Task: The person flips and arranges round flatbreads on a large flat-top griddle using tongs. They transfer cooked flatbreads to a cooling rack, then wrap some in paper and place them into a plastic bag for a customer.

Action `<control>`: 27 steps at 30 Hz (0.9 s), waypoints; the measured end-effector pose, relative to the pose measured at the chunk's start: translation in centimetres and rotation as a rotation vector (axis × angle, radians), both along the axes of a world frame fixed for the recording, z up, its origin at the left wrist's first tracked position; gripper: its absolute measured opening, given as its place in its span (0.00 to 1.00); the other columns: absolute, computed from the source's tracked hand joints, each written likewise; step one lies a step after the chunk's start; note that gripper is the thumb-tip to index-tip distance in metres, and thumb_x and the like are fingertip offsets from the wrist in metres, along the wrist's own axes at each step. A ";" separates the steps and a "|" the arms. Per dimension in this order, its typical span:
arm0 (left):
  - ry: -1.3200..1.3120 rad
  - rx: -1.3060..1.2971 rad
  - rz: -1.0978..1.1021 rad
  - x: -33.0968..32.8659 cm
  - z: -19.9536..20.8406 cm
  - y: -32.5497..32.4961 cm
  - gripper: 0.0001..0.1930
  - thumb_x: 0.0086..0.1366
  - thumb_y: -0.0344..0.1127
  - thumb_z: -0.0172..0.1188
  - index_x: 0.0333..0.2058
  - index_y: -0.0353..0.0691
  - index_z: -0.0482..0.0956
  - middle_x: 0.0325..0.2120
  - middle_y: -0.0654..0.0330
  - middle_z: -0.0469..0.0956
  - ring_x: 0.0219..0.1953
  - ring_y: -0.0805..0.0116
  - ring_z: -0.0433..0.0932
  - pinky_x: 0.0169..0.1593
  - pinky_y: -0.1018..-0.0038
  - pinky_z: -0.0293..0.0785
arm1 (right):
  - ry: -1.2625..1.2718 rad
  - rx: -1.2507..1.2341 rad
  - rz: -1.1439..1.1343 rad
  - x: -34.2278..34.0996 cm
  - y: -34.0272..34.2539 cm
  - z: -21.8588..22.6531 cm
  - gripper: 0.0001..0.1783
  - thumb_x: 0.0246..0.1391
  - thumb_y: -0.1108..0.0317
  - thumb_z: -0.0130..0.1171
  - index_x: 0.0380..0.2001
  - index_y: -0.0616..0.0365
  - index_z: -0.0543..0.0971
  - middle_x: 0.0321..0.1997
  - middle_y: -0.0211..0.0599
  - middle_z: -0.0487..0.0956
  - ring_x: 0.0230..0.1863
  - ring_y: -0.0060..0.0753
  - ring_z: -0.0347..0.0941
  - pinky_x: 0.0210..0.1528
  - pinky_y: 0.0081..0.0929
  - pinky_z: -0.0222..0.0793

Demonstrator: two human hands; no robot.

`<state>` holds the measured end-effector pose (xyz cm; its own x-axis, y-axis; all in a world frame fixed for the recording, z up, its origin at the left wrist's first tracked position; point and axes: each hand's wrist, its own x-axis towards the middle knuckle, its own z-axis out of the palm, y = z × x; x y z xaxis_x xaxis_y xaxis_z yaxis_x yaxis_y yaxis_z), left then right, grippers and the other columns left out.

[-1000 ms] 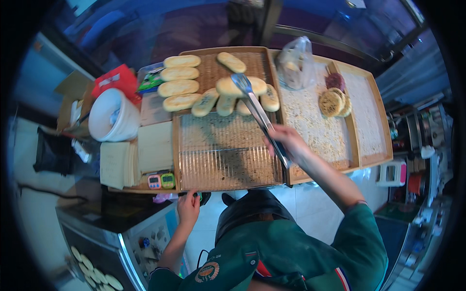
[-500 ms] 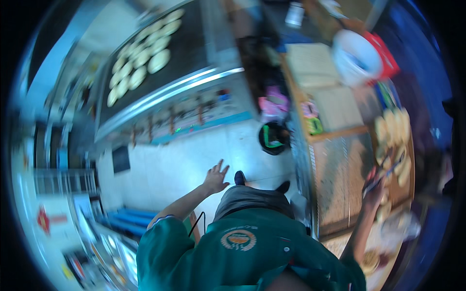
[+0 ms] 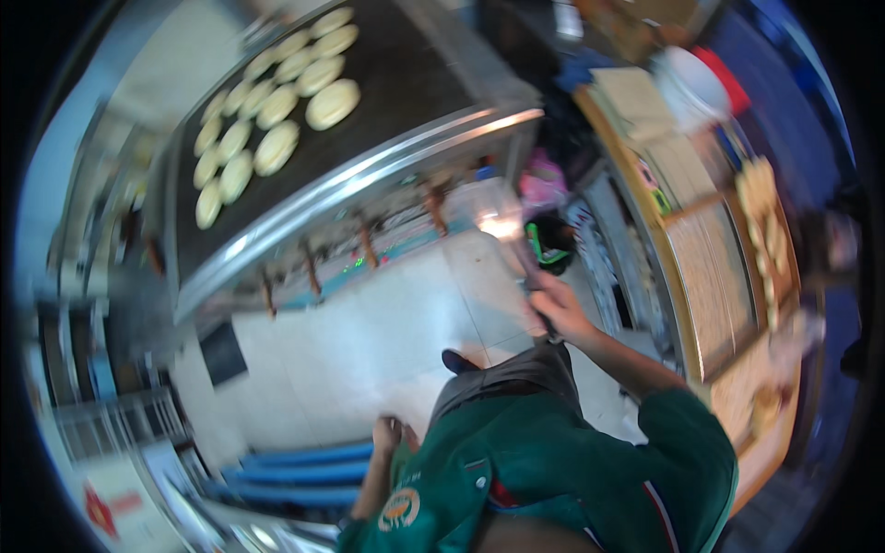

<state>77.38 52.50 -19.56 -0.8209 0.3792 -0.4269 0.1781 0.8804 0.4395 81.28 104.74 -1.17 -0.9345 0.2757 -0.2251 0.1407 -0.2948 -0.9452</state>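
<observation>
My right hand point(image 3: 560, 311) is closed round the dark handle of a metal spatula point(image 3: 496, 214). Its broad shiny blade points up and away toward the front edge of the griddle and catches a bright glare. Blur hides the finer shape of the tool. Low beside my left hip, my left hand point(image 3: 389, 431) has its fingers curled in; whether anything is in them cannot be made out. Several round pale flatbreads point(image 3: 277, 147) lie on the left part of the dark griddle point(image 3: 406, 69), beyond both hands.
On my right, a wooden worktable point(image 3: 714, 286) carries boards, a white bucket point(image 3: 690, 90) and a row of pale dough pieces point(image 3: 763, 221). A black bin point(image 3: 550, 241) stands between griddle and table. Blue rails point(image 3: 295, 475) are at the lower left.
My right hand has swung left from the worktable with the spatula. My left hand has dropped back, its spread fingers now curled. My view and body have turned left, toward the griddle.
</observation>
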 end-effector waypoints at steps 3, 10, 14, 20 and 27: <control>-0.125 -0.085 0.019 -2.1 -2.5 -8.6 0.12 0.59 0.40 0.56 0.29 0.38 0.82 0.29 0.46 0.81 0.33 0.44 0.80 0.38 0.55 0.76 | 0.007 -0.031 -0.004 -2.8 -2.4 0.1 0.19 0.61 0.61 0.59 0.51 0.58 0.72 0.28 0.24 0.72 0.23 0.14 0.64 0.24 0.16 0.60; -0.275 -0.307 0.182 -6.2 -5.8 -16.9 0.17 0.55 0.47 0.59 0.23 0.35 0.82 0.21 0.48 0.80 0.31 0.47 0.81 0.41 0.55 0.75 | -0.108 0.172 -0.202 -4.2 -4.1 0.0 0.21 0.55 0.59 0.66 0.46 0.60 0.74 0.33 0.29 0.78 0.29 0.17 0.71 0.31 0.20 0.68; -0.152 -0.147 0.232 -10.6 -5.4 -14.0 0.20 0.54 0.41 0.67 0.42 0.34 0.81 0.36 0.45 0.82 0.41 0.48 0.80 0.47 0.60 0.75 | -0.035 0.387 -0.256 -3.7 -3.1 -0.4 0.23 0.54 0.61 0.67 0.48 0.62 0.73 0.34 0.32 0.79 0.31 0.20 0.72 0.34 0.23 0.70; -0.106 -0.024 0.154 -15.7 -5.5 -5.9 0.23 0.55 0.40 0.68 0.46 0.31 0.78 0.40 0.46 0.81 0.44 0.51 0.80 0.49 0.63 0.75 | 0.016 0.445 -0.269 -3.4 -0.6 -1.5 0.26 0.55 0.63 0.66 0.52 0.65 0.71 0.35 0.34 0.78 0.33 0.21 0.73 0.39 0.23 0.70; -0.274 -0.059 0.050 -17.7 -4.0 0.9 0.21 0.57 0.41 0.66 0.44 0.31 0.79 0.36 0.49 0.83 0.41 0.56 0.82 0.47 0.66 0.76 | -0.155 0.576 -0.440 0.2 4.2 -2.5 0.32 0.49 0.56 0.71 0.52 0.64 0.72 0.32 0.42 0.78 0.31 0.32 0.76 0.37 0.30 0.72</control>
<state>59.65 53.39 -23.60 -0.6885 0.3092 -0.6560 0.0156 0.9106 0.4129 81.53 108.93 -3.64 -0.6797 0.7316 -0.0520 0.2685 0.1822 -0.9459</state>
